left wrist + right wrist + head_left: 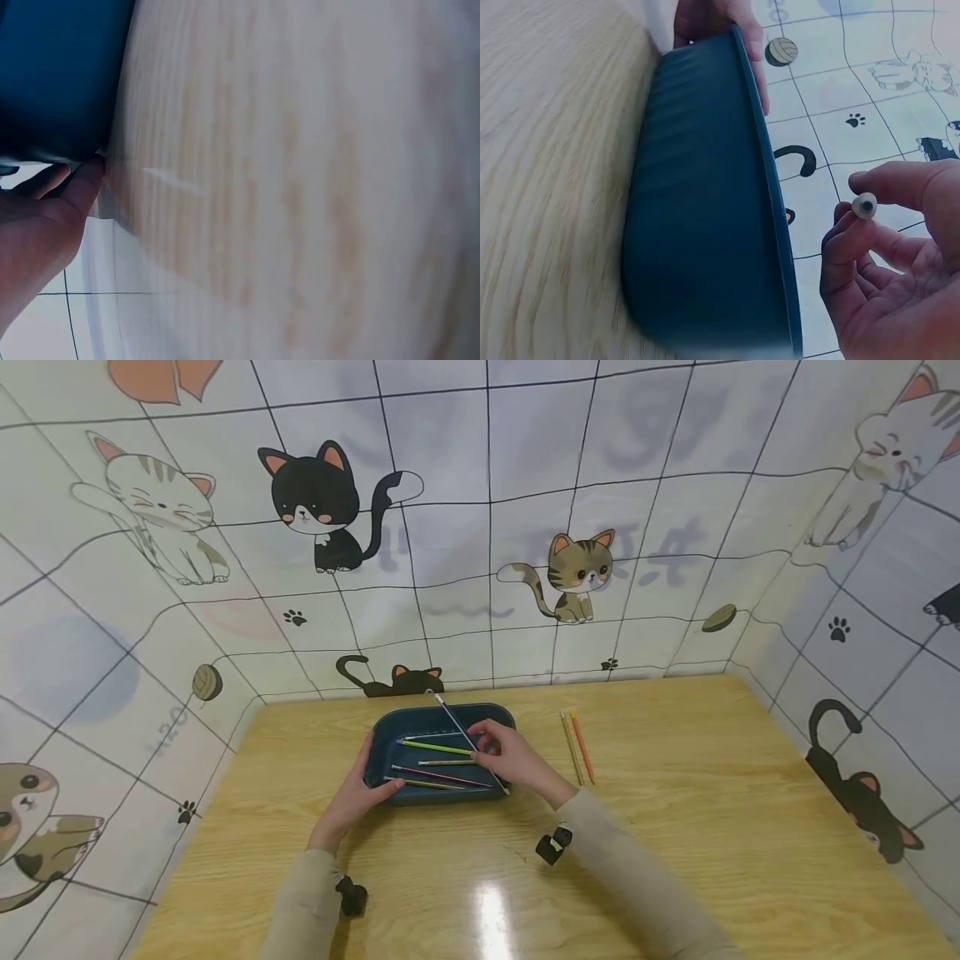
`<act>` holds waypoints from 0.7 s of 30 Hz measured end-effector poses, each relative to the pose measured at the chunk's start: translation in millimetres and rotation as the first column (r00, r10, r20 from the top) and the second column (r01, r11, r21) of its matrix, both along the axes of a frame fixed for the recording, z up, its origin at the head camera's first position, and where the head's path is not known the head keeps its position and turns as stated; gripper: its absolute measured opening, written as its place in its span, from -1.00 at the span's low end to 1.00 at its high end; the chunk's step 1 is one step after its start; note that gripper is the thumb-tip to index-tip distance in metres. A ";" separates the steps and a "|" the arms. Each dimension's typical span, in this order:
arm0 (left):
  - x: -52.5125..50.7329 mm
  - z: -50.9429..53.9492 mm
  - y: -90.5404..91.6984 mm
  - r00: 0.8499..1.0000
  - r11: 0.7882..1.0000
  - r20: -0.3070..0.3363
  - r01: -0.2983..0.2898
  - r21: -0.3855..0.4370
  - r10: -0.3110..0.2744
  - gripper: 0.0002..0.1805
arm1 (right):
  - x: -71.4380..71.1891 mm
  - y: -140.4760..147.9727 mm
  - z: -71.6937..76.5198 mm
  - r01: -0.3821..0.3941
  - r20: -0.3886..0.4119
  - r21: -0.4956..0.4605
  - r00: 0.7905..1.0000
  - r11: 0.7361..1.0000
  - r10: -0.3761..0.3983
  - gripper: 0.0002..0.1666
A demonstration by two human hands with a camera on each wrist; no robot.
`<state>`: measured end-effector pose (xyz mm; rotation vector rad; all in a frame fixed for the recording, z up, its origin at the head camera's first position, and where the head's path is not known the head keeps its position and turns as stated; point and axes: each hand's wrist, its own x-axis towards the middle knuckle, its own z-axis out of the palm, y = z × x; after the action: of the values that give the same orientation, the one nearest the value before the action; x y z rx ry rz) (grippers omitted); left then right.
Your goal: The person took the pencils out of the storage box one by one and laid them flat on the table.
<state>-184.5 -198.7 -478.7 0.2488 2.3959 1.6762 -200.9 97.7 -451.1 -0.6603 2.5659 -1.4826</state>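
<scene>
A dark blue plastic tray (442, 798) stands on the table near the back wall. My left hand (360, 795) grips its left end, with the thumb over the near rim and the fingers along the outside. Above the tray, my right hand (519, 763) pinches a slim dark pencil (453, 719) between thumb and fingers. It slants across the tray, and its pale end (865, 205) faces the right wrist camera. Inside lie several pencils, among them a lime-green pencil (435, 747) and a dark red pencil (438, 774). The left wrist view shows mostly tabletop and the tray's outer wall (60, 67).
Right of the tray, an orange pencil (582, 747) and a tan pencil (572, 748) lie side by side on the wooden table (690, 810). A cat-patterned wall covering (457, 610) encloses the back and both sides. Small black devices are strapped to both wrists.
</scene>
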 end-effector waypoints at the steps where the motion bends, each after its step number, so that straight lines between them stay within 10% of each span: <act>1: 0.4 0.2 0.4 1.000 1.000 -0.002 0.000 -0.007 0.000 0.13 | 2.0 3.7 -0.3 -0.001 -0.001 0.005 1.000 1.000 0.001 -0.62; 6: 0.9 0.5 -0.6 1.000 1.000 -0.004 0.001 -0.012 -0.002 0.12 | 11.0 26.1 0.5 -0.006 -0.001 0.025 1.000 1.000 0.007 -0.61; 13: -13.3 -30.8 -8.9 0.999 0.999 -0.035 -0.023 -0.035 0.022 0.15 | 18.4 60.2 -0.4 0.007 0.014 0.025 1.000 1.000 -0.008 -0.61; 21: -13.4 -30.5 -8.0 0.999 0.999 -0.047 -0.016 -0.027 0.015 0.15 | 25.1 96.2 -5.9 0.053 -0.004 0.066 0.999 0.996 -0.053 -0.62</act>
<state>-197.9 -206.8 -509.2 0.2681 2.4589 1.6608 -175.8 194.0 -457.0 -0.5910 2.6408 -1.4062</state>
